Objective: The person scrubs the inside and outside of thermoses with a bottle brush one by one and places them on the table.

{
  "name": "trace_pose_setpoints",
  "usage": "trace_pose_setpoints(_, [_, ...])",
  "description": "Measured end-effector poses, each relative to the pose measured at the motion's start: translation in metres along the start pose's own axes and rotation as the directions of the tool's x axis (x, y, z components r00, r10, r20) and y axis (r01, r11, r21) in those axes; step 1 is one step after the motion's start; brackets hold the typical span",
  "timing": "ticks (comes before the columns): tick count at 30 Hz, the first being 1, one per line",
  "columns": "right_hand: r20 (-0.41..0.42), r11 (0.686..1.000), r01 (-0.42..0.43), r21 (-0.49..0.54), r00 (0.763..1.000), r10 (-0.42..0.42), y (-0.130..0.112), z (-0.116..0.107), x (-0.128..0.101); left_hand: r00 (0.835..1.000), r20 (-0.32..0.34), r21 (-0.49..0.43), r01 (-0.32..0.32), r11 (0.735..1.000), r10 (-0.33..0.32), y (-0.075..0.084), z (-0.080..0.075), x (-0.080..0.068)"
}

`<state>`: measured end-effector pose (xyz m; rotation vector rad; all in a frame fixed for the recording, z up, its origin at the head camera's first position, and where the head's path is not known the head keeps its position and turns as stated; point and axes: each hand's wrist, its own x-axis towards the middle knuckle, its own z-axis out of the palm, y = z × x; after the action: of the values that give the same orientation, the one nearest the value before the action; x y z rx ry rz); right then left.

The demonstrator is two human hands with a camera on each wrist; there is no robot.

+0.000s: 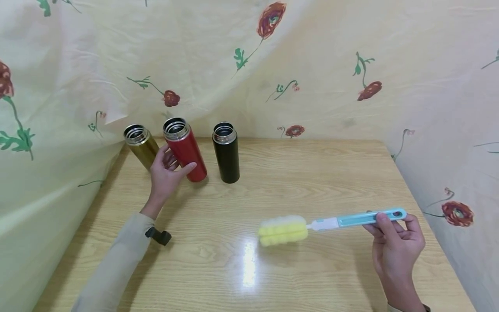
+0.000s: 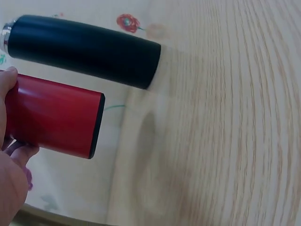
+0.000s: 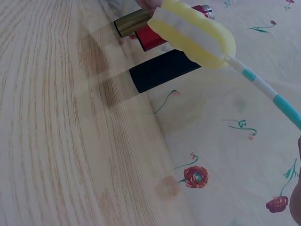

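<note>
My left hand [image 1: 166, 171] grips a red thermos flask [image 1: 188, 152] round its side, thumb across the front. The flask has an uncapped steel mouth; in the left wrist view its black-edged base [image 2: 96, 126] shows apart from the shadow on the wood. A black thermos flask [image 1: 227, 157], also uncapped, stands just right of it. To the left is a gold thermos flask [image 1: 143, 148], partly hidden by my left hand. My right hand [image 1: 398, 245] holds a bottle brush by the end of its blue-and-white handle [image 1: 356, 219]. The brush's yellow-and-white sponge head [image 1: 283, 231] points left, above the table.
The wooden table [image 1: 312, 186] meets a flower-printed cloth [image 1: 319, 56] that hangs behind it and on both sides. A black strap mount [image 1: 158, 236] sits on my left wrist.
</note>
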<state>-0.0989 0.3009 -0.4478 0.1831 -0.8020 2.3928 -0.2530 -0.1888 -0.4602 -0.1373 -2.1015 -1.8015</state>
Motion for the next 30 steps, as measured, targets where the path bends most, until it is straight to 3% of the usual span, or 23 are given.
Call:
trace_pose_setpoints(12, [-0.007,1.000,-0.020,0.007,1.000,0.020,-0.003,-0.001,-0.003,0.999,-0.030,-0.025,0.044,0.999,-0.045,-0.021,0.005,0.009])
trace_pose_setpoints(30, [-0.015,1.000,-0.029,0.003,0.999,0.029,-0.004,-0.001,-0.003,0.995,-0.052,-0.084,0.082,0.993,-0.087,-0.028,0.011,0.009])
